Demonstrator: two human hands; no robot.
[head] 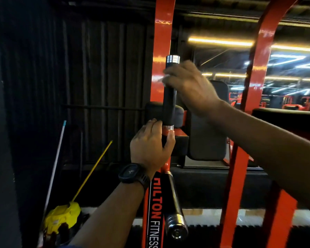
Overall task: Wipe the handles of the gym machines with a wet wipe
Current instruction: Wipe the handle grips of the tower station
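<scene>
I see floor [200, 218] only along the bottom: a pale strip, w/ a dark ribbed mat [243, 237] nearer me. Lower left, a yellow cleaning tool [63, 219] sits on it by the dark wall, its yellow pole [93, 169] slanting up. A white pole [55, 163] leans just beside. Red machine frame [236, 185] legs run down over the mat; feet out of shot.

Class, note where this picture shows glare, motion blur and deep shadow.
Head view: glare streaks the glossy red steel upright; right hand motion-blurred on the black foam handle; the dark ribbed wall at left lies underlit; yellow ceiling strip lights blow out.
</scene>
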